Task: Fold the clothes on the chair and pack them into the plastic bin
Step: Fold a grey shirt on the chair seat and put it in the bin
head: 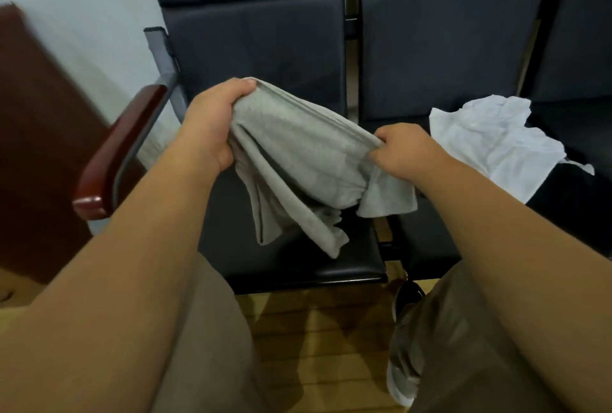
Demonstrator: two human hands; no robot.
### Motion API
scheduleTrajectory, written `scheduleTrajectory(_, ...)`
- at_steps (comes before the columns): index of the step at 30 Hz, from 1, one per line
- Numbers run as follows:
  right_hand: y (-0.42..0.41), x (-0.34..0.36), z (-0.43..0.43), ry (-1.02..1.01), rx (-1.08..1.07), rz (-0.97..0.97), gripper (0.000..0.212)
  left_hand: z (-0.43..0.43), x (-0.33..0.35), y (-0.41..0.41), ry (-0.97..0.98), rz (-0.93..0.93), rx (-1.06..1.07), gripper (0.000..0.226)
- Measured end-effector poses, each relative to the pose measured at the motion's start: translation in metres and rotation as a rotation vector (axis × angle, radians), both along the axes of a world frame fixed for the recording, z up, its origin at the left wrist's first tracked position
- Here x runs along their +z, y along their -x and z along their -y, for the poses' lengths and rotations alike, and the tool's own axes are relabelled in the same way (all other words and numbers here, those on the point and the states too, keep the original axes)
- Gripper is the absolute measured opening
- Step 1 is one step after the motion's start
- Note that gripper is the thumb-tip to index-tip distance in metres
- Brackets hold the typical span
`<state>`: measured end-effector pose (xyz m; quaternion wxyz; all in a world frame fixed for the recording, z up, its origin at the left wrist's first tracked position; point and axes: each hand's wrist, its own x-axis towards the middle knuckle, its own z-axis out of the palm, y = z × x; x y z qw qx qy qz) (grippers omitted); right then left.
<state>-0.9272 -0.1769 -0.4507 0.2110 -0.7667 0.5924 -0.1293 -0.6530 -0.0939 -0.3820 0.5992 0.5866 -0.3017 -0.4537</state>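
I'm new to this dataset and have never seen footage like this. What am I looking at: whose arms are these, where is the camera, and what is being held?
There is no machine here: these are a person's two bare arms. The single picture comes from a wide-angle camera worn on the head, looking forward and down, so the arms reach in from the bottom edge. The left hand grips one bunched end of a grey garment, and the right hand pinches its other end. The cloth hangs between them above the black seat of a chair with a red-brown armrest. On the next seat to the right lies a crumpled white garment. Below is a wooden floor. No plastic bin is in view.
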Motion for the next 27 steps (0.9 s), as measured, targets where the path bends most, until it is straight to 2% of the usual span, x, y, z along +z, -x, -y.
scheduleTrajectory(3, -0.015, 0.000, -0.004, -0.058, 0.076, -0.008, 0.006, -0.016, 0.002, -0.024, 0.036, -0.077, 0.180, 0.021)
scheduleTrajectory(6, -0.029, -0.002, -0.008, -0.095, 0.103, 0.004, 0.015, -0.032, 0.001, -0.044, 0.056, -0.102, 0.320, 0.013)
scheduleTrajectory(9, -0.041, 0.002, -0.014, -0.109, 0.109, 0.162, 0.016, -0.044, 0.001, -0.062, 0.013, -0.040, 0.432, 0.010)
scheduleTrajectory(12, -0.052, 0.010, -0.019, -0.212, 0.053, 0.494, 0.008, -0.046, -0.009, -0.082, -0.188, 0.273, 0.389, 0.017)
scheduleTrajectory(16, -0.064, 0.017, -0.024, -0.392, 0.022, 0.785, 0.013, -0.040, -0.033, -0.095, -0.470, 0.947, 0.063, 0.026)
scheduleTrajectory(18, -0.070, 0.019, -0.027, -0.406, 0.060, 0.848, 0.015, -0.039, -0.043, -0.086, -0.498, 1.118, -0.090, 0.025)
scheduleTrajectory(20, -0.076, 0.018, -0.029, -0.358, 0.102, 0.839, 0.015, -0.035, -0.050, -0.071, -0.445, 1.102, -0.203, 0.014)
scheduleTrajectory(21, -0.079, 0.018, -0.031, -0.330, 0.120, 0.820, 0.013, -0.033, -0.053, -0.061, -0.407, 1.041, -0.259, 0.023)
scheduleTrajectory(23, -0.085, 0.018, -0.034, -0.293, 0.163, 0.799, 0.011, -0.027, -0.055, -0.041, -0.308, 0.879, -0.399, 0.063)
scheduleTrajectory(24, -0.088, 0.019, -0.035, -0.276, 0.191, 0.799, 0.011, -0.024, -0.055, -0.032, -0.246, 0.799, -0.449, 0.073)
scheduleTrajectory(25, -0.091, 0.019, -0.037, -0.256, 0.221, 0.801, 0.011, -0.020, -0.056, -0.025, -0.178, 0.739, -0.480, 0.075)
scheduleTrajectory(27, -0.095, 0.022, -0.040, -0.198, 0.248, 0.800, 0.010, -0.014, -0.056, -0.017, -0.101, 0.709, -0.486, 0.059)
